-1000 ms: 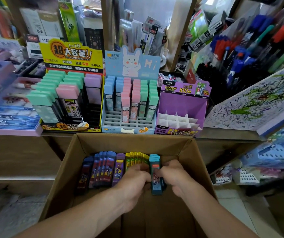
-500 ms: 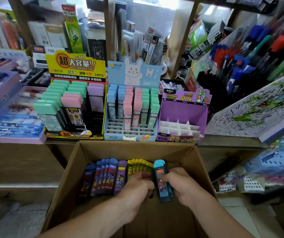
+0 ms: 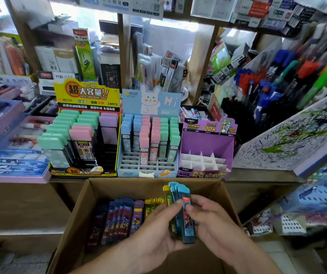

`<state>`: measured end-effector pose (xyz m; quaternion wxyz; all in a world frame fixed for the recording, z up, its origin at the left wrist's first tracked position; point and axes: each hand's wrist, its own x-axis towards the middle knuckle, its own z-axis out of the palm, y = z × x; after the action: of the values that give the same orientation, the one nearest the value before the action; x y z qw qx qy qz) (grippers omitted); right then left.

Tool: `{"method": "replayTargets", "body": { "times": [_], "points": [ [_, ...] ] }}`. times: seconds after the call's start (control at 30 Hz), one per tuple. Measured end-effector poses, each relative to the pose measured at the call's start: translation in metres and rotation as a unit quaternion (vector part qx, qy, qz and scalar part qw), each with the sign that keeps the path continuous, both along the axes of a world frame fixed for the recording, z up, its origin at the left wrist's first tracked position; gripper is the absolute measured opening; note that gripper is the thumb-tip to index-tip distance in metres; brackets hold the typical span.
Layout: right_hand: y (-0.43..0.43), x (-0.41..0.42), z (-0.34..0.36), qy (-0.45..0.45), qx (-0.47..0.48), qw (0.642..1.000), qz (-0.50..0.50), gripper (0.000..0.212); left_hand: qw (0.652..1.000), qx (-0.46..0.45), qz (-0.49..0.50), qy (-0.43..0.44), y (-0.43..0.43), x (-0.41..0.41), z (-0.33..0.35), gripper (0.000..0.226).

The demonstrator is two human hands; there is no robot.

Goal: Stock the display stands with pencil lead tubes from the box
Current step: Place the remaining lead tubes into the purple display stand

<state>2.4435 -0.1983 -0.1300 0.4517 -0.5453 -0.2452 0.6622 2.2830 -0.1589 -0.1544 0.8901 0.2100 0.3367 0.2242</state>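
Over the cardboard box point(image 3: 119, 186), left hand point(image 3: 156, 232) and right hand point(image 3: 210, 218) both grip a bunch of teal and yellow lead tubes point(image 3: 185, 226). Looks like the pick-up step. Next they'd go into the purple stand point(image 3: 206, 141), whose white dividers sit empty. More tubes point(image 3: 123, 218) lie lined up in the box.

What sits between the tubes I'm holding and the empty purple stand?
Only the cardboard box's far wall and the shelf edge separate the held tubes from the purple stand in the head view.
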Motion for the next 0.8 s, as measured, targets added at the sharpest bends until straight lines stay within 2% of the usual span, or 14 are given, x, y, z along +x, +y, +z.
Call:
{"method": "replayTargets", "body": {
  "times": [0.17, 0.3, 0.4, 0.5, 0.73, 0.8],
  "points": [
    [0.0, -0.005, 0.006, -0.006, 0.055, 0.998, -0.001, 0.03, 0.999, 0.048, 0.013, 0.005, 0.002, -0.008, 0.012, 0.028],
    [0.004, -0.009, 0.01, -0.127, 0.091, 0.988, 0.014, 0.027, 0.996, 0.079, 0.014, 0.037, 0.007, -0.015, 0.019, 0.022],
    [0.009, -0.009, 0.016, -0.17, 0.114, 0.979, 0.022, 0.026, 0.991, 0.105, 0.02, 0.075, 0.01, -0.018, 0.028, 0.023],
    [0.015, -0.007, 0.019, -0.168, 0.13, 0.977, 0.019, 0.024, 0.985, 0.126, 0.049, 0.105, 0.013, -0.018, 0.04, 0.034],
    [0.026, -0.009, 0.02, -0.139, 0.133, 0.981, 0.007, 0.017, 0.972, 0.166, 0.067, 0.151, 0.02, -0.021, 0.052, 0.02],
    [0.028, -0.01, 0.02, -0.126, 0.131, 0.983, 0.008, 0.022, 0.973, 0.163, 0.071, 0.15, 0.021, -0.023, 0.052, 0.02]
  ]
}}
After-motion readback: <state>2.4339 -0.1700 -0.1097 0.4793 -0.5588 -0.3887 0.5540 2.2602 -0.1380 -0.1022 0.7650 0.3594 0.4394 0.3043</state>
